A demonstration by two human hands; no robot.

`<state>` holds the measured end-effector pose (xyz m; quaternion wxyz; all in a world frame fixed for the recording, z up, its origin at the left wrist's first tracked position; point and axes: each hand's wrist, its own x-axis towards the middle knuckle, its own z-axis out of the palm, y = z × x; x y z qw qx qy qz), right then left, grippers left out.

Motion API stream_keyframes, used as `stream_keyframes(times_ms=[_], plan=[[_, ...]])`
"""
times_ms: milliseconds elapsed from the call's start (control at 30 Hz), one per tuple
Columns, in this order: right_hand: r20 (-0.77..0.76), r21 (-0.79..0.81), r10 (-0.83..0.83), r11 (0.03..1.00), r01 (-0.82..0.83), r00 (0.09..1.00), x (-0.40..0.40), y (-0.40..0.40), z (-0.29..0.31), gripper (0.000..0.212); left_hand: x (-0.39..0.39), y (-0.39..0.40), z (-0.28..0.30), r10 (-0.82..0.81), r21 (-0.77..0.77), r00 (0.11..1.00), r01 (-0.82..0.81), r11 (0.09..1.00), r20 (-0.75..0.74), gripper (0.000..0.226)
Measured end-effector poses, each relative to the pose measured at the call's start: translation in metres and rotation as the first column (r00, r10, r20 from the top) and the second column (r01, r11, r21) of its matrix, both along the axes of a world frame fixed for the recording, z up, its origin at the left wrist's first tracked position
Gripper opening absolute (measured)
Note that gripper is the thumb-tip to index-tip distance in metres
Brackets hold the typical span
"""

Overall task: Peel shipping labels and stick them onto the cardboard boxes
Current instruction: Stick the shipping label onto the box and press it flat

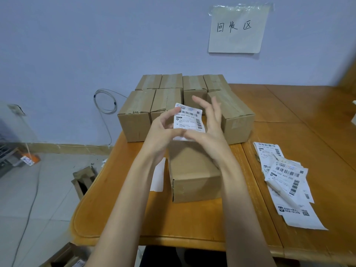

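Both hands are raised over the wooden table (202, 224), holding one white shipping label (189, 117) upright between them. My left hand (163, 130) pinches the label's lower left edge with thumb and fingers. My right hand (209, 124) pinches its bottom edge with the thumb, while its other fingers spread out behind the label. Directly below the hands a single cardboard box (194, 174) lies on the table with a bare top. Several taped cardboard boxes (134, 116) stand in two rows at the table's far edge.
A loose pile of shipping labels (285, 178) lies on the table to the right. A white backing sheet (159, 176) lies left of the near box. Flattened cardboard (82, 180) and a cable are on the floor at left. A paper sign (238, 28) is taped to the wall.
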<state>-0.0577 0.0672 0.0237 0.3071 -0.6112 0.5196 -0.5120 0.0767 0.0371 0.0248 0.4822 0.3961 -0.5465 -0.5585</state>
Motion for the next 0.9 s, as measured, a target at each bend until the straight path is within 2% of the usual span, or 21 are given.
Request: stream_keyframes(times_ms=[100, 200, 333, 433, 600, 700, 767, 900], plan=[[0.082, 0.037, -0.071, 0.997, 0.068, 0.994, -0.007, -0.003, 0.002, 0.042, 0.004, 0.003, 0.000, 0.005, 0.030, 0.999, -0.004, 1.000, -0.033, 0.056], [-0.024, 0.080, -0.187, 0.979, 0.189, 0.982, -0.010, -0.013, -0.002, 0.021, 0.002, 0.006, 0.001, 0.010, 0.044, 1.000, -0.010, 0.999, -0.015, 0.050], [0.019, 0.181, -0.240, 0.956, 0.233, 0.971, -0.015, -0.016, -0.005, 0.030, 0.002, 0.010, 0.001, 0.003, 0.047, 0.999, -0.005, 0.999, 0.040, 0.051], [0.013, 0.253, -0.235, 0.941, 0.224, 0.972, -0.020, -0.013, -0.003, 0.036, 0.002, 0.015, 0.002, -0.010, 0.065, 0.986, -0.001, 0.998, 0.168, 0.059], [-0.063, 0.278, -0.198, 0.938, 0.207, 0.978, -0.017, -0.009, -0.004, 0.038, -0.005, 0.021, 0.008, 0.026, 0.048, 0.910, -0.051, 0.998, 0.414, 0.066], [-0.094, 0.264, -0.167, 0.946, 0.187, 0.981, -0.015, -0.010, -0.004, 0.039, -0.009, 0.023, 0.012, 0.071, -0.012, 0.843, -0.076, 0.997, 0.534, 0.071], [-0.120, 0.253, -0.150, 0.951, 0.176, 0.981, -0.014, -0.011, -0.003, 0.041, -0.011, 0.024, 0.014, 0.104, -0.052, 0.817, -0.090, 0.995, 0.568, 0.071], [-0.148, 0.229, -0.135, 0.959, 0.167, 0.980, -0.012, -0.011, -0.004, 0.044, -0.013, 0.027, 0.015, 0.079, -0.025, 0.823, -0.078, 0.997, 0.562, 0.072]])
